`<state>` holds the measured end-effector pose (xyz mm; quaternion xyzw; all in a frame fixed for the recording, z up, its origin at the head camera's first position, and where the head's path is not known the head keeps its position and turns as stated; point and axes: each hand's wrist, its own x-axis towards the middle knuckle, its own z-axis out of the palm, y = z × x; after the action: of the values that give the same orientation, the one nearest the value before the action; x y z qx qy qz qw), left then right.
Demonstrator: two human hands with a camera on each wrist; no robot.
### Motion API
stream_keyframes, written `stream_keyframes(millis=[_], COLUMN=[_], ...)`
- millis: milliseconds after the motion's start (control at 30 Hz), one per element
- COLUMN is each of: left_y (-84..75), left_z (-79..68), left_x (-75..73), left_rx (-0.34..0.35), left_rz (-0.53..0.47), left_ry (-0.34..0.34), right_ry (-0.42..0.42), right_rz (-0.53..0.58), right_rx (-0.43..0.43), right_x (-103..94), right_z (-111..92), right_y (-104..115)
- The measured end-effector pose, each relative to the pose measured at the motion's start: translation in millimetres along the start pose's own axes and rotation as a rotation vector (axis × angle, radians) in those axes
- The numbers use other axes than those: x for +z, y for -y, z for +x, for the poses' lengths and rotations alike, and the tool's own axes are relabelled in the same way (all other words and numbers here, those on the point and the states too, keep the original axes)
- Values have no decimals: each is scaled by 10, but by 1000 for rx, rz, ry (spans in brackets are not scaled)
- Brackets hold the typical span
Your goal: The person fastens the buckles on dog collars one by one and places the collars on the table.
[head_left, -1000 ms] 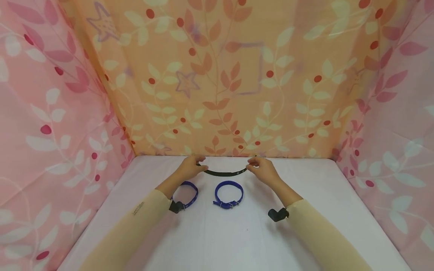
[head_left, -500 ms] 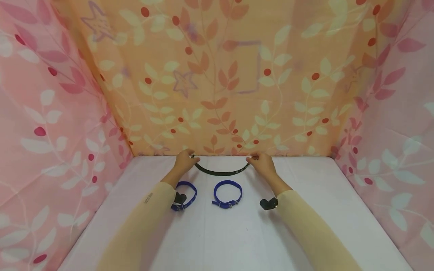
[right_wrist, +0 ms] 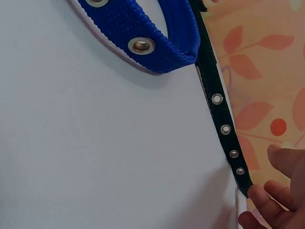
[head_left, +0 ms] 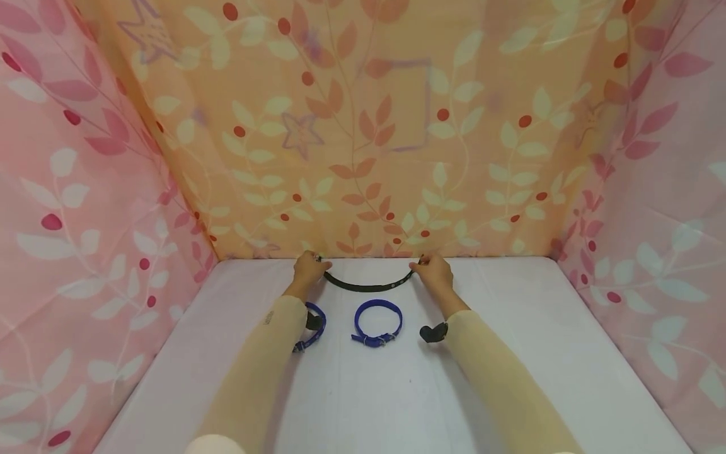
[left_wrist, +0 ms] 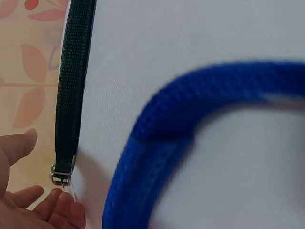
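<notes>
A dark green buckle collar [head_left: 363, 288] lies in a shallow curve near the back edge of the table. My left hand [head_left: 307, 270] is at its left end, fingertips touching the metal buckle [left_wrist: 61, 175]; the thumb stands apart from it. At the right end, past several metal eyelets, my right hand [head_left: 435, 272] touches the tip with a fingertip, its thumb also held away. Nearer me, a fastened blue collar [head_left: 378, 306] lies in a ring. A second blue collar [head_left: 319, 334] sits to its left, partly hidden by my left forearm.
A white cloth covers the table [head_left: 363, 403]. Behind it rises an orange leaf-patterned curtain [head_left: 363, 126], close to both hands. Pink patterned sheets [head_left: 102, 252] close off the left and right sides. A black wrist camera [head_left: 433, 332] projects from the right sleeve.
My left hand has shifted outward and slightly back to the buckle end, and more of the green collar shows between the hands. The forearms have swung inward. Both blue collars stay put.
</notes>
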<state>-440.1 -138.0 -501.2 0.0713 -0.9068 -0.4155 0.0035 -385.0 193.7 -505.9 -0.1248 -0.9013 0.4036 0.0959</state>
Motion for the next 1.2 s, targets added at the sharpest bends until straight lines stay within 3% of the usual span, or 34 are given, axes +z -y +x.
stream_keyframes(millis=[333,500,600,833,967,1200], left_y=[82,106,108,73,35,79], left_z=[-9,-9,2,-11,-27,93], left_x=[97,86,60,14,12,21], left_rx=[-126,-82,-61,-95,-119,-60], left_rz=[101,89,57,1,-73,-190], left_ry=[-28,-53,-72,-56,-18,107], right_ry=[-16,-64,-66,-42,-43,-59], right_rz=[-216,-270,-274,-265,-214,-96], right_rx=[53,40,41,78,109,77], right_x=[227,240,207,162,156,209], right_z=[-97,-126,-141,-133,-120,-86], right_y=[-59,-8,46,84,93,100])
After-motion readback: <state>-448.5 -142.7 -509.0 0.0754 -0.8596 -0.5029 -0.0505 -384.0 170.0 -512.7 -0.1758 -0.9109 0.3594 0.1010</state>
